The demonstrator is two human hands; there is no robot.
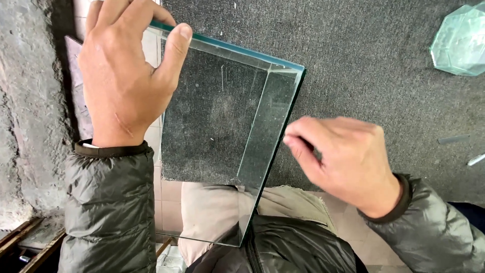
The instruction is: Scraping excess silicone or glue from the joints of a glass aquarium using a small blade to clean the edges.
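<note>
Glass pane (217,126) overhangs grey carpeted worktop (364,55) edge; left hand (121,76) fingers (174,48) clamp top-left corner. Right hand (343,156) fingers pinched, touching right edge. Octagonal glass piece (459,40) well apart.

The left hand (121,76) is raised at the far left, back toward the camera, fingers curled over and thumb stretched out to the right, clamped. The right hand (343,156) sits nearer on the right, fingers bunched and pointing left in a pinch. Both forearms wear dark padded sleeves.

Hands (121,76) steady glass pane (222,121) — dark mat (353,60)
</note>
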